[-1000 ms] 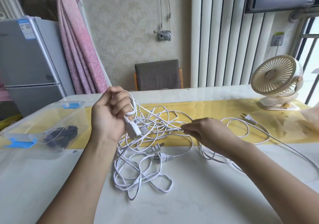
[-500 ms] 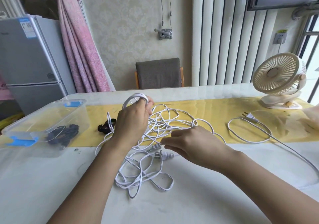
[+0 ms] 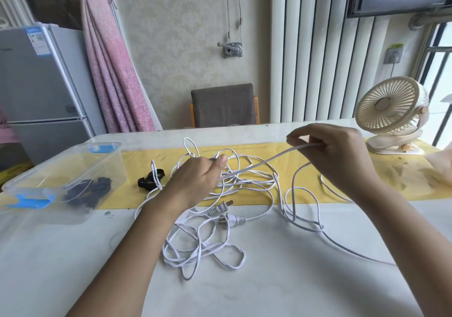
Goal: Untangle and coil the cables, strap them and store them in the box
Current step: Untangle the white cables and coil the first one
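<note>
Table (image 3: 293, 292); hands (image 3: 200, 181) (image 3: 342, 156) curled, gripping cable (image 3: 269, 159)

cables (image 3: 220, 250) white, smooth plastic sheath, slightly glossy. box (image 3: 102, 165) at left clear glossy plastic. strap (image 3: 144, 182) black, matt, cloth-like. tabletop (image 3: 269, 287) pale, smooth, faint sheen; yellow runner (image 3: 391, 182) shiny. fan (image 3: 389, 106) at right cream plastic. chair (image 3: 222, 106) grey matt cloth. curtain (image 3: 112, 72) pink cloth. fridge (image 3: 36, 77) silver, satin.

A glossy white worktop (image 3: 293, 292) bears a yellow cloth runner (image 3: 146, 155) near its far edge, a clear plastic box (image 3: 49, 167) at the left edge, tangled white cables (image 3: 232, 220) at the middle, and a cream fan (image 3: 391, 111) at the far right corner.
</note>
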{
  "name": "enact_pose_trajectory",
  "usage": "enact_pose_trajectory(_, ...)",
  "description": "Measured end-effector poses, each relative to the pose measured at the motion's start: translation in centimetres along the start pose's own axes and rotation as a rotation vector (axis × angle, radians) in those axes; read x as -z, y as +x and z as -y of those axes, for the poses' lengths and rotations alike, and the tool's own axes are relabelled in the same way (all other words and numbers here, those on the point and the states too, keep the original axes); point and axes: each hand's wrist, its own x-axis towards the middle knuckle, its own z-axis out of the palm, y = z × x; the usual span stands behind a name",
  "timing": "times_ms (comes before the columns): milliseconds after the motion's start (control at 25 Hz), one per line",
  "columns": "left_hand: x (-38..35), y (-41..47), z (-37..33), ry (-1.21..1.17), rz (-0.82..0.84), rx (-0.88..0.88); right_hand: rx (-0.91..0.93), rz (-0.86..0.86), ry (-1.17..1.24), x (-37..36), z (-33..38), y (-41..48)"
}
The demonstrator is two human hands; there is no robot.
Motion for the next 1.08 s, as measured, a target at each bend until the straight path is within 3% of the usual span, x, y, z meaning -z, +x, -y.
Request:
enact_pose_trajectory(160,0.4,-0.2,-1.0,-0.368,0.266,0.125,-0.344,-0.033,0.285,0.8,-2.0,0.3)
enact_pose_trajectory(280,1.2,-0.7,-1.8,-0.692,0.538,0.153,-0.486,-0.146,0.413,1.5,-3.2,0.7)
enact_pose_trajectory(520,-0.4,-1.9,-3.6,-0.518,1.010,0.149,-0.635,-0.180,0.424,0.8,-4.5,0.5)
enact_pose_trajectory(760,-0.9,-1.0,-4.0,-1.061,1.349,0.219,-0.716,-0.208,0.431,0.5,-5.6,0.4)
enact_pose_trajectory(840,-0.4,-0.3,-3.0,-1.320,1.381,0.195,-0.725,-0.176,0.426,0.2,-5.7,0.2)
enact_pose_trajectory(920,0.0,0.3,-2.0,-1.512,1.301,0.185,-0.737,-0.153,0.423,-0.3,-5.9,0.0)
enact_pose_trajectory(1080,0.0,1.5,0.3,-1.688,1.096,0.343,-0.769,-0.041,0.351,-1.0,-6.4,-0.4)
